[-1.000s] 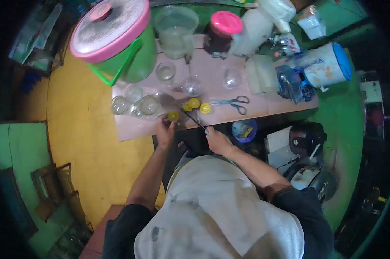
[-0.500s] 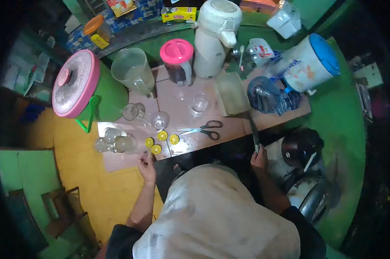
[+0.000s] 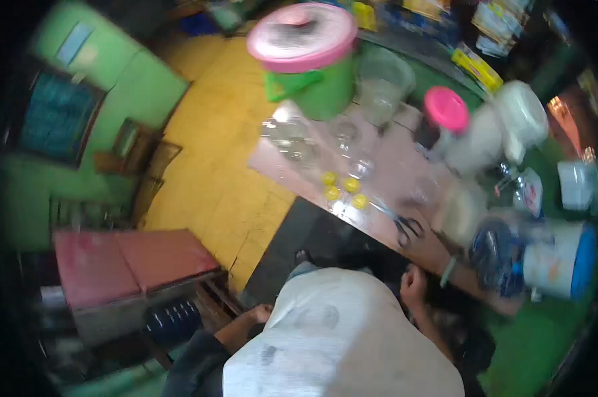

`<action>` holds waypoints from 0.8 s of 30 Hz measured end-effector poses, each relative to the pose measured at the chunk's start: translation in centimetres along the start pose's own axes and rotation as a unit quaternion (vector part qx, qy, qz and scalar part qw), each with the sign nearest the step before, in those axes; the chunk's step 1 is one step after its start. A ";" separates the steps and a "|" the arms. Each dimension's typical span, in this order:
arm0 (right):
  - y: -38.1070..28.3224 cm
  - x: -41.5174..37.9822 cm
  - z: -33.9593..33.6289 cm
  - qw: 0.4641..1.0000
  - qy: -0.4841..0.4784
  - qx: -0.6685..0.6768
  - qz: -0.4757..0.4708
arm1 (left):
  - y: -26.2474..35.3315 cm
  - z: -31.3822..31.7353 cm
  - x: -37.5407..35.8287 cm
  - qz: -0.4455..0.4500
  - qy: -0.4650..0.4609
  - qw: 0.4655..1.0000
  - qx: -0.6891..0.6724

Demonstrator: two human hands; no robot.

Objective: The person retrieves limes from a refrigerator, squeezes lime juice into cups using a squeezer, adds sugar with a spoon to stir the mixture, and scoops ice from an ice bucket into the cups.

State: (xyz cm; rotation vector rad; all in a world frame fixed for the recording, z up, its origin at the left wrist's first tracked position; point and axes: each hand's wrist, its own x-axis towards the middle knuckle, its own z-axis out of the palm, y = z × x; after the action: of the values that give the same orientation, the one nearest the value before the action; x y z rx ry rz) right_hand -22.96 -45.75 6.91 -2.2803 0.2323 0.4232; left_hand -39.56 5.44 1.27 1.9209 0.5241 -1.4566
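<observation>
My left hand [image 3: 262, 313] is beside the left edge of my pale shirt, its fingers small and blurred. My right hand [image 3: 413, 284] is curled closed just off the table's front edge, with nothing visible in it. To its right, a narrow greenish object [image 3: 448, 271], perhaps the knife's handle, lies at the table edge. Black-handled scissors [image 3: 405, 227] rest on the pink tabletop [image 3: 272, 159]. Left of them are several cut yellow-green citrus halves [image 3: 352, 185], with clear glasses [image 3: 360, 168] behind.
A green bucket with a pink lid [image 3: 302, 36] stands at the back. Rightward are a clear pitcher [image 3: 382, 83], a pink-lidded jug [image 3: 446, 109], a white thermos [image 3: 524, 116], a rectangular container [image 3: 461, 212] and a blue-lidded jug [image 3: 555, 260]. A red-topped cabinet [image 3: 133, 264] stands left.
The view has swung left, shifting the table rightward in the picture. My left hand has left the citrus for my shirt's side. My right hand has come away from the knife.
</observation>
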 end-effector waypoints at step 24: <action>-29.4 8.0 38.7 0.809 -0.396 -0.324 -0.290 | -48.0 -21.2 -14.4 0.080 0.604 0.299 -0.734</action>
State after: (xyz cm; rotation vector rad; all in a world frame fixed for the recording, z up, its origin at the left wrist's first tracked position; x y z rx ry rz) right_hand -15.67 2.37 -0.57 -2.3933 -1.1647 1.1925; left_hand -61.17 55.18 5.72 0.7750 1.4372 1.0631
